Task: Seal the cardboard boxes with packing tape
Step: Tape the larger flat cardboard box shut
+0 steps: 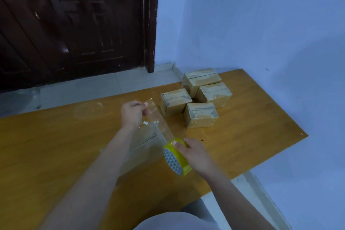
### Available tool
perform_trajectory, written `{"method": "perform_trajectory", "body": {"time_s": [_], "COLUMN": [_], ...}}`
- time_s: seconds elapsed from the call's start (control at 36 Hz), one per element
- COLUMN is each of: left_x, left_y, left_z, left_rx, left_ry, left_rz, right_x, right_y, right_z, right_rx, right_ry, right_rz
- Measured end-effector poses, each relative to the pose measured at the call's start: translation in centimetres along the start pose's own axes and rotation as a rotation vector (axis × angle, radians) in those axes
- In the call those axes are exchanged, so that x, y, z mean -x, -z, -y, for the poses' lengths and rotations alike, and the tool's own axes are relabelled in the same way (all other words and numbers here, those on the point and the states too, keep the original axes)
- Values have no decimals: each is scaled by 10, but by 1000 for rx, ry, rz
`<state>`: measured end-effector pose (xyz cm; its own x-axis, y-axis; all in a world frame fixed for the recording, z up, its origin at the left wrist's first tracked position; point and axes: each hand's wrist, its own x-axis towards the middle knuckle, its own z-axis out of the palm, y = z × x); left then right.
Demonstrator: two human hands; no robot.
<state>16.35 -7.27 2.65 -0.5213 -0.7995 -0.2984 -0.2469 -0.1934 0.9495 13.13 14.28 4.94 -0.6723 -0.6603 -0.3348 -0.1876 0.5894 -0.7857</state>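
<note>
From the head camera, both bare forearms reach forward over the wooden surface (56, 145). The right hand (196, 152) sits low and near the body, fingers curled over the outer rim of the yellow tape roll (177, 157), with the thumb pressed on the roll's upper edge. The roll is tilted, its patterned inner core facing the camera's left.

The left hand (133, 113) is held farther out than the roll and to its left, wrist bent, thumb and fingertips pinching the free end of the clear tape strip (158, 119). The strip runs taut from that pinch diagonally back to the roll, hanging above a cardboard box (141, 147) that lies under the left forearm, just left of the roll. The box is partly hidden by the arm and by the tape's glare; a dark seam line shows along its top. Whether the strip touches the box cannot be told.

Beyond the roll, toward the blue wall (261, 24), four small cardboard boxes (199, 97) stand grouped close together on the surface, each with shiny tape visible across its top. Left of that group, past the surface edge, are a pale tiled floor (84, 87) and a dark wooden door (74, 20).
</note>
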Motion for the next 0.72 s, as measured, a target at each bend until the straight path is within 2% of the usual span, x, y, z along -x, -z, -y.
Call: {"method": "perform_trajectory", "body": {"time_s": [0.11,0.25,0.39,0.47,0.72], "left_x": [-6,-11,-5,-3,-5], "left_y": [2,5,1,-2,-6], "left_z": [10,19,40,51,49], "left_rx": [-47,-127,-188,-306,-453], "left_ry": [25,-28,6,6,30], "left_rz": [-29,26,24,-5,5], "right_x": [1,8,7,5,-1], "right_y": [-3,-6,-11,-11,-15], "right_z": [-6,-13,-23,-32,-47], "right_rx": [334,243,277,269,224], "right_ry": [-120,-37,-48,-63,-58], "right_rz": [48,38,-8,-34,-75]}}
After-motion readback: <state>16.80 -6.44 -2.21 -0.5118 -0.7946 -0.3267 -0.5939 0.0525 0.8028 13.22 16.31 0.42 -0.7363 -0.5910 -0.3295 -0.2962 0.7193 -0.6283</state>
